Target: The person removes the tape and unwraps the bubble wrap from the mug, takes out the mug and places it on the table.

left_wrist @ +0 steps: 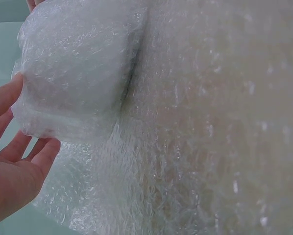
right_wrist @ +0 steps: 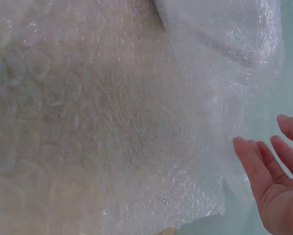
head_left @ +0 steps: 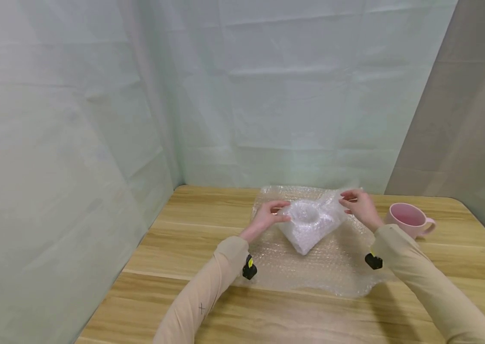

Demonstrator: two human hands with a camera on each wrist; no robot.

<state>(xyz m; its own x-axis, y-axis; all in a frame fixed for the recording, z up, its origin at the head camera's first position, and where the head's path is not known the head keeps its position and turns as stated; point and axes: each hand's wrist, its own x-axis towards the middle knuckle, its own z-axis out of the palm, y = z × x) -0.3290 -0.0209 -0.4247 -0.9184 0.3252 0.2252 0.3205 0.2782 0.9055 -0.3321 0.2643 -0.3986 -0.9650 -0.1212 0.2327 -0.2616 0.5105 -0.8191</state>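
A white bundle of bubble wrap (head_left: 307, 234) with a round hollow in its top sits on a spread sheet of clear bubble wrap (head_left: 324, 270). What lies inside the bundle is hidden. My left hand (head_left: 266, 219) holds the bundle's left side; in the left wrist view its thumb and fingers are bent about the corner of the wrapped bundle (left_wrist: 78, 68). Beside a loose flap of the wrap on the other side is my right hand (head_left: 361, 209). In the right wrist view, that hand (right_wrist: 279, 191) has its thumb apart from the fingers, with the fingertips at the flap's edge.
A pink mug (head_left: 407, 217) stands to the right of the sheet, behind the right forearm, its handle pointing right. Everything rests on a wood-grain table (head_left: 165, 248). Pale cloth curtains (head_left: 285, 105) hang behind the table and along its left side.
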